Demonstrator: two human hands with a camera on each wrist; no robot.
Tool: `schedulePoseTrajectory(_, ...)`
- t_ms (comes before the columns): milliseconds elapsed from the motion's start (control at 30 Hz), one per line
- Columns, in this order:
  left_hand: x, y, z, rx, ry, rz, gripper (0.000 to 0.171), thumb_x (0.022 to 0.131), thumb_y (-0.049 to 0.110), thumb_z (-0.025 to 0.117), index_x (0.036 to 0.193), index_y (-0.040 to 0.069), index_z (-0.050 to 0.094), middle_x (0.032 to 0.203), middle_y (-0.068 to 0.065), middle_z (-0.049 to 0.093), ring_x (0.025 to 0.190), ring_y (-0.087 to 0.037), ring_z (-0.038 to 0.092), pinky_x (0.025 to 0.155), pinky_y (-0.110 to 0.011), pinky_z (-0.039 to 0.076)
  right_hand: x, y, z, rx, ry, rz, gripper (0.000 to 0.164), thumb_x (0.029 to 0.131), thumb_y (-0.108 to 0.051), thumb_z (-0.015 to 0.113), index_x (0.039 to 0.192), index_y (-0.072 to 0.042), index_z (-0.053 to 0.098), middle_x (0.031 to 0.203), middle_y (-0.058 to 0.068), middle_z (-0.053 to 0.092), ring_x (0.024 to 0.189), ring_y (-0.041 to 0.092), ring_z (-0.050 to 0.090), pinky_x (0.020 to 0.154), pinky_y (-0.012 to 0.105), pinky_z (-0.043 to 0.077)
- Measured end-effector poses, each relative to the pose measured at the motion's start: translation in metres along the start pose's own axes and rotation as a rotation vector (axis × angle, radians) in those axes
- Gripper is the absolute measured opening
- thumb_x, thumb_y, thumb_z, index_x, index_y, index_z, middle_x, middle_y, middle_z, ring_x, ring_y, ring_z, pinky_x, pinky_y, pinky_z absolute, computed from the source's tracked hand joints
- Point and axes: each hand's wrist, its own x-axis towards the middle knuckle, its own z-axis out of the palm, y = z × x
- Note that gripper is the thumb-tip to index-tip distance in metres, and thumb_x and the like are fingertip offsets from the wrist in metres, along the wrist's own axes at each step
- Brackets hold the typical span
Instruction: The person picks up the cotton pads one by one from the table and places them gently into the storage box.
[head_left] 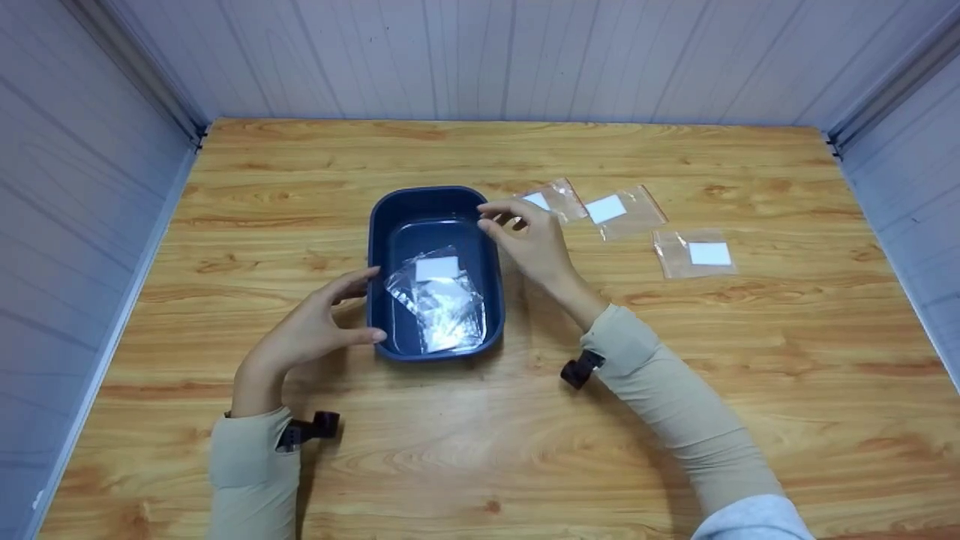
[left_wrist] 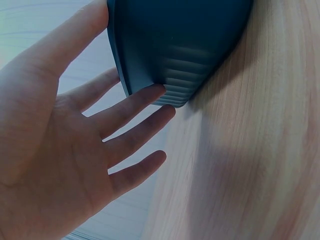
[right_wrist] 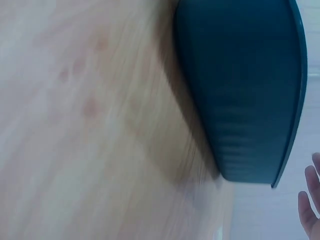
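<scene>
touching the left side of the blue tub [head_left: 427,201] with the spread fingers of the left hand [head_left: 304,331], and poising the right hand [head_left: 536,244] at the right rim with thumb and forefinger close together, without being able to tell whether pinching anything. seeing the tub standing left of the table's [head_left: 525,450] middle, with clear bags [head_left: 450,296] lying inside and three others [head_left: 637,214] lying between tub and right edge.

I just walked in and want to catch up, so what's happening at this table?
A person has the left grip spread against a blue tub. The right grip is at the far right rim; whether it pinches anything is unclear. Clear bags lie overlapping inside, and three more bags with white inserts lie on the table to the right.
</scene>
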Motion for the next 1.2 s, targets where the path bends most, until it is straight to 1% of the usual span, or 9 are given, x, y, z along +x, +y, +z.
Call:
schedulePoseTrajectory(167,0.001,-0.001,0.0,0.0,0.0,-0.006,0.093,0.08,0.036,0.083,0.156,0.02,0.032,0.152,-0.018,0.039,0.142,-0.04,0.031,0.114,-0.065,0.017,0.004,0.01,-0.011,-0.014,0.029,0.006,0.019,0.091,-0.013,0.073,0.107,-0.002,0.074,0.096,0.007,0.073,0.087,0.02,0.065,0.073,0.034,0.051)
schedulePoseTrajectory(367,0.001,0.0,0.0,0.001,-0.001,0.004,0.093,0.08,0.035,0.083,0.156,0.019,0.032,0.152,-0.018,0.039,0.141,-0.039,0.031,0.115,-0.064,0.018,0.008,0.021,-0.025,-0.032,0.032,0.011,0.019,0.091,-0.013,0.073,0.108,-0.003,0.074,0.098,0.006,0.073,0.088,0.017,0.065,0.073,0.035,0.052)
schedulePoseTrajectory(500,0.0,0.0,0.0,0.0,-0.001,0.012,0.092,0.081,0.035,0.083,0.156,0.018,0.032,0.152,-0.017,0.04,0.141,-0.039,0.031,0.115,-0.064,0.017,0.01,0.029,-0.035,-0.045,0.036,0.025,0.02,0.092,-0.014,0.072,0.109,-0.003,0.074,0.098,0.006,0.073,0.087,0.015,0.064,0.073,0.032,0.049)
schedulePoseTrajectory(600,0.0,0.001,0.0,-0.001,0.001,0.012,0.09,0.081,0.034,0.083,0.155,0.018,0.034,0.152,-0.016,0.041,0.142,-0.038,0.031,0.115,-0.063,0.016,0.011,0.035,-0.042,-0.055,0.036,0.038,0.021,0.093,-0.014,0.071,0.11,-0.002,0.073,0.098,0.007,0.073,0.087,0.017,0.064,0.073,0.034,0.049)
schedulePoseTrajectory(800,-0.001,0.002,0.0,-0.005,0.004,-0.004,0.089,0.082,0.032,0.083,0.155,0.019,0.034,0.153,-0.013,0.039,0.142,-0.037,0.031,0.115,-0.064,0.016,0.012,0.046,-0.056,-0.106,0.02,0.09,0.022,0.095,-0.016,0.07,0.113,-0.004,0.073,0.1,0.006,0.073,0.089,0.017,0.063,0.077,0.038,0.049)
schedulePoseTrajectory(933,-0.001,0.002,0.0,-0.003,0.004,-0.011,0.089,0.081,0.033,0.083,0.155,0.02,0.034,0.154,-0.012,0.039,0.142,-0.036,0.031,0.115,-0.064,0.015,0.012,0.056,-0.065,-0.125,0.008,0.132,0.023,0.095,-0.016,0.07,0.114,-0.004,0.072,0.101,0.007,0.072,0.09,0.017,0.062,0.078,0.035,0.048)
schedulePoseTrajectory(1033,-0.001,0.001,0.0,-0.001,0.004,-0.011,0.089,0.081,0.033,0.083,0.155,0.021,0.034,0.154,-0.012,0.039,0.142,-0.036,0.031,0.115,-0.064,0.016,0.013,0.064,-0.07,-0.128,-0.006,0.147,0.024,0.094,-0.015,0.07,0.114,-0.002,0.072,0.102,0.009,0.072,0.09,0.017,0.061,0.077,0.032,0.048)
schedulePoseTrajectory(1200,-0.002,0.001,0.0,-0.011,0.006,-0.013,0.089,0.081,0.033,0.083,0.154,0.021,0.035,0.153,-0.013,0.039,0.142,-0.037,0.031,0.115,-0.064,0.016,0.013,0.075,-0.079,-0.125,-0.048,0.18,0.026,0.093,-0.014,0.071,0.116,-0.003,0.071,0.107,0.011,0.071,0.092,0.017,0.061,0.078,0.032,0.048)
